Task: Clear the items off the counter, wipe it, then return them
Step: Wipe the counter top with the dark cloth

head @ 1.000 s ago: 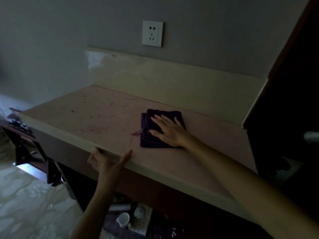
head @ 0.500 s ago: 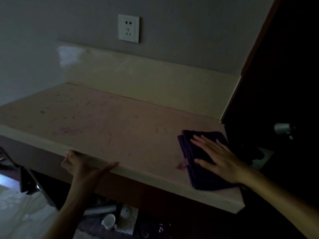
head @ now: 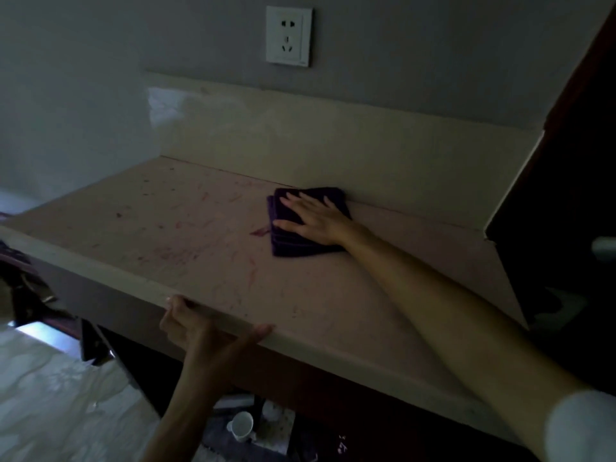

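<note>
A folded dark purple cloth (head: 293,243) lies on the pale counter (head: 186,235), close to the back splash. My right hand (head: 316,218) presses flat on the cloth with straight, spread fingers. My left hand (head: 200,325) holds the counter's front edge, thumb stretched along the lip and fingers tucked under it. The counter top shows reddish streaks and a small purple scrap (head: 260,231) just left of the cloth.
A white wall socket (head: 288,35) sits above the cream back splash (head: 333,135). A dark cabinet (head: 573,161) closes off the right side. Under the counter on the floor stand a white cup (head: 240,425) and other small items. Dark furniture stands at the left.
My right hand has slid the cloth from the counter's front right corner back and left to the back splash. My left hand keeps its hold on the front edge.
</note>
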`<state>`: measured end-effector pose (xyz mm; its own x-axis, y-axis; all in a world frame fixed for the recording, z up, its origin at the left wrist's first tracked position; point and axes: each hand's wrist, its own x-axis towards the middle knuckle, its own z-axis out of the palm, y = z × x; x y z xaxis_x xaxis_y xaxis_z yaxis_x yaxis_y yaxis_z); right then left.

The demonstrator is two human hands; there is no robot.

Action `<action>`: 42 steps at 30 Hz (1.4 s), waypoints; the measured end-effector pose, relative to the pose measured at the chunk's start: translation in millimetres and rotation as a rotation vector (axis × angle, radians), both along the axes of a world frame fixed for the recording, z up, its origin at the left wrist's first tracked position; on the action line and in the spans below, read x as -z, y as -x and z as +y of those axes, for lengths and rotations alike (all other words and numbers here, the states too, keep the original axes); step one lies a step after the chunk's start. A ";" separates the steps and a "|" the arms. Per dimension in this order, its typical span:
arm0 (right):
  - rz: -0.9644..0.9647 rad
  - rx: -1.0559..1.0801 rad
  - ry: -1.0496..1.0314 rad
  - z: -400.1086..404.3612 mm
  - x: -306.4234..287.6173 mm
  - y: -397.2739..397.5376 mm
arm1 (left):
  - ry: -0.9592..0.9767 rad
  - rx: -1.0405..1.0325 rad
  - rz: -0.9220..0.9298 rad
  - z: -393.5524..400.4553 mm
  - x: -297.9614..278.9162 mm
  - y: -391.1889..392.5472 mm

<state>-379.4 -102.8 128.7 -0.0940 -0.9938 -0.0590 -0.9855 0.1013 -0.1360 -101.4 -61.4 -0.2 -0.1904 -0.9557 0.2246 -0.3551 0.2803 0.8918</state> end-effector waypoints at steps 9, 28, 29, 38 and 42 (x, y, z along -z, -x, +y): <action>0.009 0.078 0.019 110.7 -5.3 13.6 | 0.043 -0.022 0.049 36.5 -46.9 -10.9; 0.094 0.068 -0.046 197.1 -2.6 -75.7 | -0.081 -0.114 0.137 -85.8 -25.4 -64.3; 0.083 0.040 -0.028 173.7 -1.8 -91.1 | -0.083 -0.112 0.140 -86.8 -24.9 -63.8; -0.022 0.156 0.020 -116.0 1.5 -137.5 | -0.071 0.048 0.167 -61.3 -52.1 -65.2; -0.003 0.241 0.014 -144.2 3.3 -144.5 | -0.002 0.098 0.053 -56.1 -50.4 -71.7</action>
<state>-234.8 -247.0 125.4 -0.3281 -0.9435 -0.0456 -0.9328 0.3312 -0.1417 -29.7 -117.5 50.2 -0.2708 -0.9336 0.2345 -0.2787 0.3092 0.9092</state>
